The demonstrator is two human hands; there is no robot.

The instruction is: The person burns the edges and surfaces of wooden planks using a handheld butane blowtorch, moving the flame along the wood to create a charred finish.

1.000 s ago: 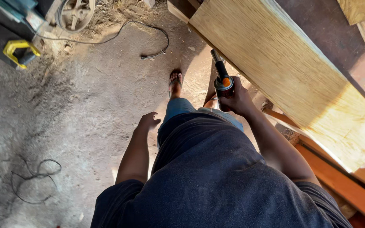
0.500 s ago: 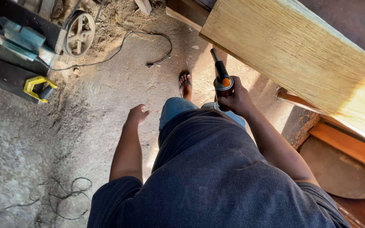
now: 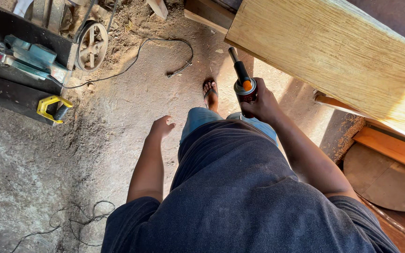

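Note:
My right hand [image 3: 262,104] grips a dark canister with a black nozzle and an orange part on top [image 3: 243,84], a torch-like tool held upright just below the edge of a large pale wooden board [image 3: 333,51]. The nozzle tip points up toward the board's lower left end. My left hand [image 3: 161,127] hangs loose at my side with curled fingers and holds nothing. One foot in a sandal [image 3: 210,93] shows on the concrete floor [image 3: 132,98] ahead of me.
A bluish power tool [image 3: 31,58] and a pulley wheel [image 3: 91,46] sit on a dark bench at upper left, with a yellow handle [image 3: 52,108] at its edge. Black cables [image 3: 165,51] and sawdust lie on the floor. A round wooden disc [image 3: 385,180] rests at lower right.
The view has shifted right and down as I step forward. The bench and its tools have come further into view at left. My right hand still holds the canister by the board.

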